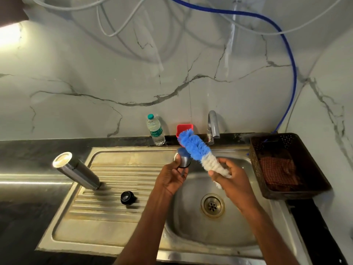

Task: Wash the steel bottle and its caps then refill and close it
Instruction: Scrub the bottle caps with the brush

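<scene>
Steel bottle (78,170) stands uncapped on the ribbed drainboard (107,211) at left, its long axis leaning with the open mouth toward the far left; a black inner cap (128,197) sits near it to the right. Over the sink basin (191,236), the left hand (172,177) grips the steel outer cap (183,158), while the right hand (229,175) holds a blue-and-white bottle brush (198,150), bristles touching the cap.

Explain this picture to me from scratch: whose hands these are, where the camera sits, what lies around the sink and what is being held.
There is no machine; a person wears one camera on the head, looking down at their own hands. The left hand grips a steel cap. The right hand holds a blue and white bottle brush against it, above the sink. On the draining board stand the steel bottle, upside down, and a black inner cap. A plastic water bottle stands beside the tap.
</scene>
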